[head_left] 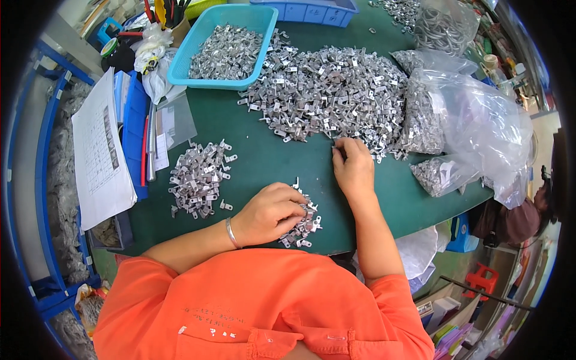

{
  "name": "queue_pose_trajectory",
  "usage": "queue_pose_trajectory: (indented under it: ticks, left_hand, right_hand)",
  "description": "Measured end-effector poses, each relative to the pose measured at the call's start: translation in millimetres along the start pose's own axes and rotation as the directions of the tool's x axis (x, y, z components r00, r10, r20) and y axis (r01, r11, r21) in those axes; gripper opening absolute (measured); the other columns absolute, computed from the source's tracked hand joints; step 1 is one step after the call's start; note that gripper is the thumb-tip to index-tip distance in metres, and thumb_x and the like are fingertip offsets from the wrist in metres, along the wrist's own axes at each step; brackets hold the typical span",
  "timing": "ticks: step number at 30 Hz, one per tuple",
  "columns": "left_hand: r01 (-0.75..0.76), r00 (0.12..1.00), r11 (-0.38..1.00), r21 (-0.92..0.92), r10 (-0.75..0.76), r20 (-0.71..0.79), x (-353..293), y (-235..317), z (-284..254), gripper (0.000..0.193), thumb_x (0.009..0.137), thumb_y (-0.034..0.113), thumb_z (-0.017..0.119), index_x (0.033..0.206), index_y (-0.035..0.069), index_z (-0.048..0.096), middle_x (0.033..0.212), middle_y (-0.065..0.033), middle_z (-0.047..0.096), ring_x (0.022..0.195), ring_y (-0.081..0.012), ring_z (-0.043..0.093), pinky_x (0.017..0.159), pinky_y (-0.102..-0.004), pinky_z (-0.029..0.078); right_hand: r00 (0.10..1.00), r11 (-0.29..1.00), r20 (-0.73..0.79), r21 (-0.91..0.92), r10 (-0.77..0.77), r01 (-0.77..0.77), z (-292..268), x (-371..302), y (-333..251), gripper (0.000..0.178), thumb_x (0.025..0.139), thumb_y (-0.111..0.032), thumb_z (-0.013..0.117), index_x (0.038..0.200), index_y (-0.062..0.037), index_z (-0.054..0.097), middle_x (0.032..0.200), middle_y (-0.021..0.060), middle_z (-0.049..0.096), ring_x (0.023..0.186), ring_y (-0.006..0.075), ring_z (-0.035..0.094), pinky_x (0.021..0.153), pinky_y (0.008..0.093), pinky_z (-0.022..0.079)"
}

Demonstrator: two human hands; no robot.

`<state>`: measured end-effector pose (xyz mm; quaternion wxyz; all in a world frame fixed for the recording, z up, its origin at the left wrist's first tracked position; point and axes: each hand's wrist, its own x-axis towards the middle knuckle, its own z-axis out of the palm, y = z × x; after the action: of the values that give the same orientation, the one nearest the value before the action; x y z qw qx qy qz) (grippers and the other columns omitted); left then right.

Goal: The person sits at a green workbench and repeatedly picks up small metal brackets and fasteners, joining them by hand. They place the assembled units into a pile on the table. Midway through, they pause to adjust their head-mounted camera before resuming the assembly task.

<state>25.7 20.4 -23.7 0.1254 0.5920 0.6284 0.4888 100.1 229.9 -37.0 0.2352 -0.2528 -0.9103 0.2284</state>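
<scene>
My left hand, with a metal bangle at its wrist, rests at a small pile of metal brackets near the table's front edge. Its fingers are curled in among the pieces; what they hold is hidden. At the near edge of a large heap of small bent metal brackets with holes, my right hand has thumb and forefinger drawn together. Whatever sits between those fingertips is too small to make out. Left of my left hand lies another loose pile of brackets.
A turquoise basket of brackets stands behind on the green table, beside a blue tray. Clear plastic bags of metal parts line the right side. Papers and a blue bin stand at left.
</scene>
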Motion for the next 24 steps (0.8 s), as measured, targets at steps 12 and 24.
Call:
queue_pose_trajectory:
  ticks: [12,24]
  left_hand:
    - [0.131,0.980,0.989,-0.075,-0.140,-0.140,11.0,3.8,-7.1,0.012,0.074,-0.003,0.069,0.084,0.003,0.066,0.094,-0.0090,0.065,0.083,-0.0221,0.063,0.072,-0.0312,0.050]
    - [0.480,0.798,0.436,-0.761,-0.578,0.173,25.0,12.7,2.2,0.027,0.087,-0.001,0.064,0.113,-0.005,0.057,0.097,-0.0111,0.067,0.083,-0.0151,0.066,0.073,-0.0264,0.055]
  right_hand:
    - [0.992,0.964,-0.019,0.237,0.127,-0.119,-20.6,-14.4,-2.7,0.006,0.076,0.004,0.068,0.078,-0.0008,0.064,0.076,0.0079,0.067,0.066,0.0222,0.065,0.060,0.0292,0.050]
    - [0.982,0.320,0.176,0.929,0.063,-0.187,-39.9,-60.5,-37.3,0.018,0.082,0.015,0.061,0.094,0.0022,0.056,0.099,0.0165,0.066,0.094,0.0206,0.065,0.082,0.0305,0.055]
